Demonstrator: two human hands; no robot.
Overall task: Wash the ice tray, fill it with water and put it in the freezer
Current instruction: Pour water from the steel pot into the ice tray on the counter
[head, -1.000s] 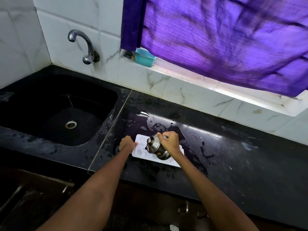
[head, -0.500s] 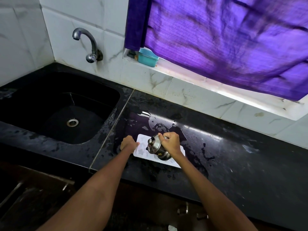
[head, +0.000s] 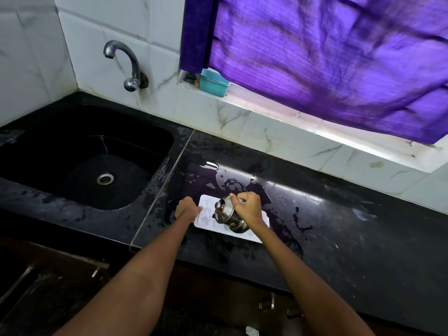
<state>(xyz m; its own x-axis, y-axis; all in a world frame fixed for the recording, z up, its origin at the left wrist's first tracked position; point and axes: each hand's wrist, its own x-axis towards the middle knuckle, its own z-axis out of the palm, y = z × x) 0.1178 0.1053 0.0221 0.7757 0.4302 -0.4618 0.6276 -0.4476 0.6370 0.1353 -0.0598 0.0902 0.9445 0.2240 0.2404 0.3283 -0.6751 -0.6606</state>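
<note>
R hand (head: 247, 206): grip curled round a small round steel pot (head: 229, 216), shiny, tipped toward the L over the ice tray (head: 206, 215). L hand (head: 187, 209): fingers curled on the tray's L edge, holding it. Tray is white plastic, rectangular w/ shallow cells, flat on the black stone table (head: 339, 226), just R of the black sink (head: 84, 156). Table wet, puddle behind the tray. Both forearms reach fwd, nearly straight. Curved metal tap (head: 126, 64) on white tiles above the sink.
</note>
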